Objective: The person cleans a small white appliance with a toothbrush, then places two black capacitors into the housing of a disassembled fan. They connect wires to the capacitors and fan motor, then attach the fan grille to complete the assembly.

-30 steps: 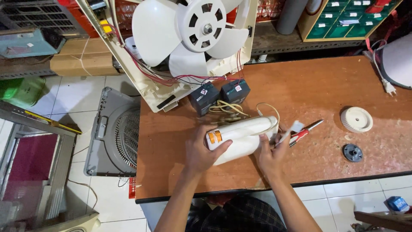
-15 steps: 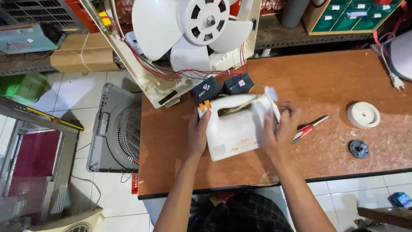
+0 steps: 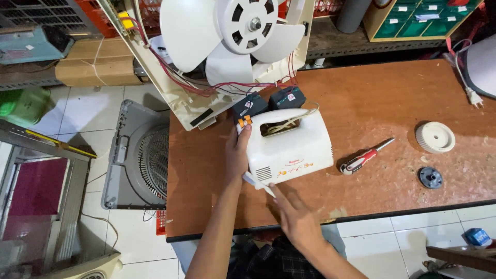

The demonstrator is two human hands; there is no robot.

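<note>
the left hand (image 3: 236,155) is wrapping its grip around the nine o'clock end of a white plastic hand-mixer body (image 3: 289,147), thumb up near the orange buttons (image 3: 245,122), so that grip is closed on the housing and steadying it. the right hand (image 3: 292,214) is lying flat and open at the mixer's six o'clock corner, fingertips just touching the lower edge and a thin white tab there; it is holding nothing.

the mixer body is sitting near the middle of the brown wooden tabletop (image 3: 382,103), handle side turned toward twelve o'clock, with loose pale wires (image 3: 287,124) showing through the handle opening. judging by those wires, the housing is looking only partly settled; whether its screws are in cannot be told.

at three o'clock from the mixer, a red-and-black-handled screwdriver (image 3: 361,160) is lying untouched on the wood. further toward three o'clock a round cream plastic cap (image 3: 435,137) and a small dark grey disc (image 3: 430,177) are resting apart from everything, so some small parts appear to be off still.

at twelve o'clock two small black boxes (image 3: 268,102) with red wiring are touching the mixer's far side, and beyond them a cream fan frame with white blades (image 3: 227,36) is leaning, opened up. a grey fan grille (image 3: 144,160) is lying on the tiled floor at nine o'clock.
</note>
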